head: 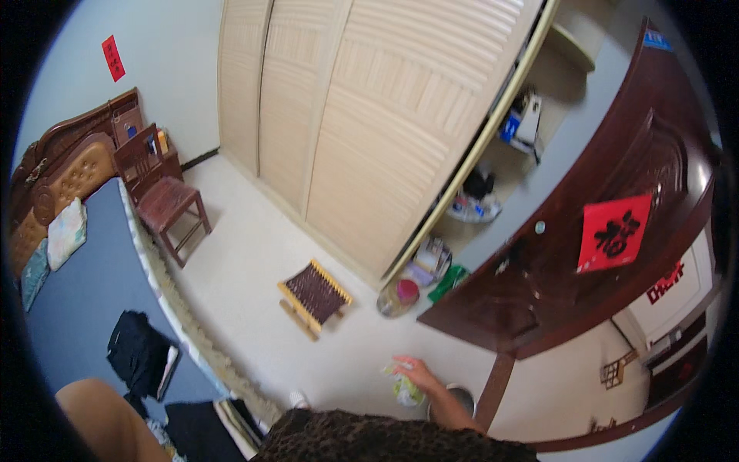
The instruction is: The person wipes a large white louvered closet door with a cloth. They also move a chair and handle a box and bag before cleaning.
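My right hand [414, 372] is low in the view, held out over the floor. Its fingers are bent around or against a thin green and clear plastic wrapper or bag [407, 392]; the grip is not clear. Just below that forearm stands a round bin [462, 396], partly hidden by the arm. My left hand is out of view; only a bare part of that arm or a knee shows at the lower left, over the bed. Folded dark clothes [138, 352] lie on the blue bedsheet [81, 329], with another folded black garment [199, 430] nearer me.
A low folding stool [316, 293] stands on the floor before the louvred wardrobe [369, 144]. A wooden chair [167, 199] is beside the bed. A lidded clear jar [398, 297] and a green bag [449, 282] sit near the dark wooden door [554, 254] at right.
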The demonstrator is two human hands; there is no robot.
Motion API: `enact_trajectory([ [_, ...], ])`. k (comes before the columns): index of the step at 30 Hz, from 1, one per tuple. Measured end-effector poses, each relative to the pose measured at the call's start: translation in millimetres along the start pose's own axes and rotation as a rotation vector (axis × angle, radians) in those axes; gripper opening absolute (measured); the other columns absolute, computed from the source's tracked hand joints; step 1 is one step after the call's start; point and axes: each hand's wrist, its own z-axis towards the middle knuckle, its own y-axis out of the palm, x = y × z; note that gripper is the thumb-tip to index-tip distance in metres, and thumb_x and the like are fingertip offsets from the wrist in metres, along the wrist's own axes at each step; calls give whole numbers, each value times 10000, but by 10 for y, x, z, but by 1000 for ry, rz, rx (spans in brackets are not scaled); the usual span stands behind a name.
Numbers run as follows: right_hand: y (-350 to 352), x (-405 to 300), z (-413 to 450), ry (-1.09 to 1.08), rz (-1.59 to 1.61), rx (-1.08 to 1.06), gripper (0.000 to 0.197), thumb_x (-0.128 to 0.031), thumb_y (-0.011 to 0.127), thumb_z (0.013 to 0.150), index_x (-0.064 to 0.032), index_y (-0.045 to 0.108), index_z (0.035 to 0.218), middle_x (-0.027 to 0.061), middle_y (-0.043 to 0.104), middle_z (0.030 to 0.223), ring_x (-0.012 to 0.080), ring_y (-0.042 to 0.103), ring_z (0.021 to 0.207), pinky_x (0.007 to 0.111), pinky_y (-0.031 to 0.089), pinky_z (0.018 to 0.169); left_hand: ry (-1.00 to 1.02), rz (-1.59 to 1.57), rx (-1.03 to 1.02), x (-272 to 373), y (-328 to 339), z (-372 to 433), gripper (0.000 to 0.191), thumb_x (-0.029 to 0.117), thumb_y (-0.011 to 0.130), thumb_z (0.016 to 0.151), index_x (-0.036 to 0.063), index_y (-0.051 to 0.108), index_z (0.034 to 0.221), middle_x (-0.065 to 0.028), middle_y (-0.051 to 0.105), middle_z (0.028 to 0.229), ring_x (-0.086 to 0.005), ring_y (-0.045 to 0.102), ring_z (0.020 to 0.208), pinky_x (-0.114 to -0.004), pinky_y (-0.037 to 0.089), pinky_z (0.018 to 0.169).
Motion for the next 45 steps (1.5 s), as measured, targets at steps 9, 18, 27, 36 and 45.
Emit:
enact_trajectory([
  [9,369,-700,1410,-113,-125,-63,426,-185,654,886,-24,561,1270,80,632,1105,136,579,990,288,442,894,65,-8,74,-1514,398,-6,362,306,511,880,14,552,1090,-134,572,1073,-263,553,1053,-470,370,1020],
  [18,635,-1780,3051,-139,-123,-112,485,-281,687,856,-24,577,1252,54,685,937,126,605,904,308,429,910,62,173,1,-2727,325,-60,371,322,531,862,14,550,1069,-131,568,1052,-258,549,1044,-475,362,1021],
  [27,1410,-3408,4648,-301,-281,-264,477,-272,701,842,-49,583,1247,78,692,950,150,608,968,336,432,943,55,395,-41,-3714,-108,-263,383,338,552,844,14,549,1048,-127,564,1030,-253,546,1034,-480,354,1022],
  [36,2639,-4544,5685,-259,-266,-294,465,-248,694,844,-25,586,1236,74,679,900,160,615,912,346,452,899,157,538,-16,-4593,-990,-771,396,354,573,827,13,548,1027,-124,560,1009,-247,543,1025,-485,346,1022],
  [45,3515,-5253,6210,-194,-211,-212,413,-195,679,861,-40,592,1233,54,665,858,135,610,852,293,463,833,268,530,45,-5990,-1544,-1167,410,370,594,809,13,547,1007,-121,556,988,-242,540,1015,-489,338,1023],
])
